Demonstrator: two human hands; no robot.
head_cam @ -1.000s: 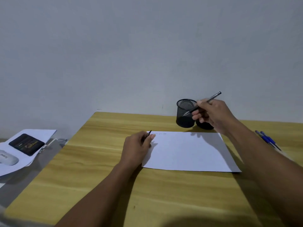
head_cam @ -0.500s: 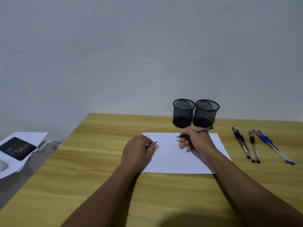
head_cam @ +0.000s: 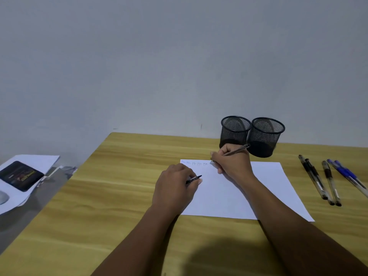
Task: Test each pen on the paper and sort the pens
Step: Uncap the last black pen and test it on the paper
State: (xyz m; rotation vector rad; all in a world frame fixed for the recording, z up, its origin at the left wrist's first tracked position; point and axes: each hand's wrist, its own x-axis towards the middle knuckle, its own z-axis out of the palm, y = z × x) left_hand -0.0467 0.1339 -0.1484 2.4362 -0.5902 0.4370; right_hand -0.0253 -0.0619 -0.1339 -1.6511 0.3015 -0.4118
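Observation:
A white sheet of paper (head_cam: 264,188) lies on the wooden table (head_cam: 111,196), with a short row of small written marks (head_cam: 194,163) along its top left edge. My right hand (head_cam: 233,164) grips a clear pen (head_cam: 237,150) with its tip on the paper just right of the marks. At the sheet's left edge rests my left hand (head_cam: 175,186), closed on a black pen cap (head_cam: 193,179). Two black mesh cups (head_cam: 235,130) (head_cam: 265,136) stand side by side behind the paper. Several pens, black (head_cam: 313,177) and blue (head_cam: 347,174), lie to the right.
A lower surface off the table's left side holds white papers (head_cam: 35,162), a dark phone-like device (head_cam: 20,175) and a white rounded object (head_cam: 3,197). A plain grey wall rises behind the table. The table's left edge runs diagonally near those papers.
My right hand came down from beside the cups with the pen and set its tip on the paper, then shifted slightly left. The left hand stayed put with the cap.

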